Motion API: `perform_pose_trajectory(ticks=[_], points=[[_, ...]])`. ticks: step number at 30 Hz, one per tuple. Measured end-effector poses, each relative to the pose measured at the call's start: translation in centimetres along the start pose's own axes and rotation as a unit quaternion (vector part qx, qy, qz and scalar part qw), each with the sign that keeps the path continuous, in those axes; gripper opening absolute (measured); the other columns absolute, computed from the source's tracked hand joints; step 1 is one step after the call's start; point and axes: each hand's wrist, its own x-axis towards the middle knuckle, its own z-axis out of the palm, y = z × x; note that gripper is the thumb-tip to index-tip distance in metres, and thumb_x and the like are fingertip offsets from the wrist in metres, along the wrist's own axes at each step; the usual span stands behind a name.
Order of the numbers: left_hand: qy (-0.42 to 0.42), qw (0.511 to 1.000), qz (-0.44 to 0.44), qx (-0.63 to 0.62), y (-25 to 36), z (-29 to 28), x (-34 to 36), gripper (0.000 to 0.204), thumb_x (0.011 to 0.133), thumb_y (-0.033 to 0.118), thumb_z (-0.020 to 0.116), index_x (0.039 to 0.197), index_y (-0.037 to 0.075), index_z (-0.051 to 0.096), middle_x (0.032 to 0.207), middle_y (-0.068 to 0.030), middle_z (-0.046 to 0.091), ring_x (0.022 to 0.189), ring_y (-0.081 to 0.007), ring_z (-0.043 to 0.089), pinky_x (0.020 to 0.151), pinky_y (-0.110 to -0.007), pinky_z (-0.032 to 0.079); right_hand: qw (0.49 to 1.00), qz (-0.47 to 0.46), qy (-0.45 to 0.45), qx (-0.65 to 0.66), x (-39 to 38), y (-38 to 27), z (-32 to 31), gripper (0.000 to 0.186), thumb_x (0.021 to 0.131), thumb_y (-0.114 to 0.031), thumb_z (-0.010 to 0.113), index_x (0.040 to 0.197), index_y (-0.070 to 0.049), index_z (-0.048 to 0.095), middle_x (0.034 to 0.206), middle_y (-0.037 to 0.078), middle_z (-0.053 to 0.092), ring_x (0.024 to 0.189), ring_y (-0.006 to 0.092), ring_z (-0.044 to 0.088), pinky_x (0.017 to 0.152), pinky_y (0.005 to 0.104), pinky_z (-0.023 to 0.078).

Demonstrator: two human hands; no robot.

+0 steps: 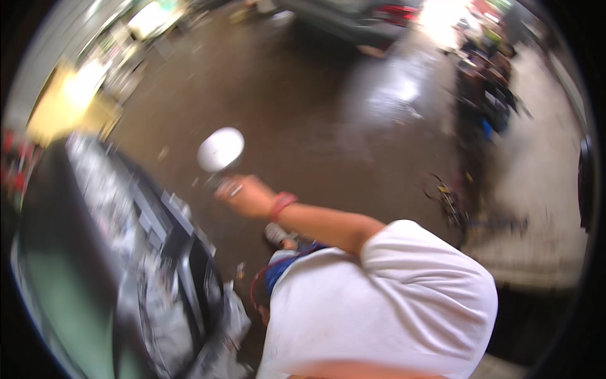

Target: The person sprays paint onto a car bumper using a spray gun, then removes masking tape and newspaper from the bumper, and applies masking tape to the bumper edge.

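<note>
My right arm reaches out to the left from a white sleeve, with a red band on the wrist. My right hand (248, 196) is closed around the dark lower part of a tool with a white round cup-like top (221, 150). Motion blur hides the tool's exact kind. The hand is in mid-air over the floor, apart from the green and dark car (69, 271) on the left. Crumpled clear plastic sheeting (158, 297) covers parts of that car. A small patch of skin shows beside my shirt, but my left hand cannot be made out.
A grey car with a red tail light (396, 14) stands at the far end of the brown, wet-looking floor (284, 101). Dark piled items (486, 82) and tangled cords (449, 202) lie along the right side. A yellow box-like object (69, 114) stands at the far left.
</note>
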Motion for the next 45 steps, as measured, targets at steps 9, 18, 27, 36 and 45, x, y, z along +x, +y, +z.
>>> perform_pose_trajectory(ticks=[9, 18, 27, 36, 45], points=[[0.035, 0.989, -0.141, -0.011, 10.9, 0.7, 2.7, 0.076, 0.112, 0.065, 0.053, 0.111, -0.006, 0.081, 0.11, -0.0337, 0.079, 0.106, -0.0555, 0.075, 0.093, -0.062, 0.056, 0.976, 0.139, 0.164, 0.024, 8.3, 7.0, -13.7, 0.057, 0.121, -0.049, 0.048, 0.137, 0.001, 0.071, 0.087, 0.005, 0.07, 0.061, 0.0107, 0.06, 0.054, 0.0311, 0.048], [0.074, 0.984, -0.158, 0.024, 28.5, 8.7, -0.3, 0.073, 0.112, 0.064, 0.054, 0.108, -0.004, 0.082, 0.106, -0.0312, 0.08, 0.103, -0.0535, 0.077, 0.091, -0.063, 0.056, 0.975, 0.134, 0.107, 0.144, 21.4, 14.4, -29.2, 0.054, 0.121, -0.047, 0.05, 0.141, -0.001, 0.069, 0.105, 0.007, 0.079, 0.054, 0.0086, 0.056, 0.051, 0.0281, 0.047], [0.044, 0.975, -0.205, -0.067, 45.5, 17.6, -1.8, 0.072, 0.111, 0.067, 0.055, 0.118, 0.0, 0.08, 0.114, -0.0299, 0.079, 0.113, -0.0514, 0.075, 0.096, -0.058, 0.055, 0.985, 0.069, 0.077, 0.134, 36.0, 14.2, -41.8, 0.059, 0.122, -0.051, 0.046, 0.142, -0.001, 0.07, 0.107, 0.009, 0.079, 0.06, 0.0101, 0.061, 0.052, 0.0278, 0.049], [-0.166, 0.946, -0.268, -0.076, 51.5, 28.2, 6.2, 0.076, 0.109, 0.067, 0.058, 0.132, -0.003, 0.078, 0.132, -0.0315, 0.077, 0.132, -0.0492, 0.072, 0.106, -0.056, 0.054, 0.991, 0.002, 0.034, 0.126, 50.0, 11.7, -47.4, 0.058, 0.123, -0.05, 0.042, 0.137, -0.002, 0.073, 0.111, 0.009, 0.081, 0.085, 0.0128, 0.072, 0.057, 0.0275, 0.053], [-0.175, 0.913, -0.321, -0.18, 66.9, 32.2, 19.4, 0.072, 0.114, 0.056, 0.058, 0.126, -0.012, 0.077, 0.12, -0.0303, 0.08, 0.11, -0.0456, 0.077, 0.098, -0.055, 0.056, 0.992, 0.009, 0.066, 0.108, 70.5, 15.6, -49.2, 0.067, 0.121, -0.06, 0.038, 0.14, -0.004, 0.07, 0.114, 0.011, 0.082, 0.085, 0.0159, 0.071, 0.058, 0.0293, 0.052]])
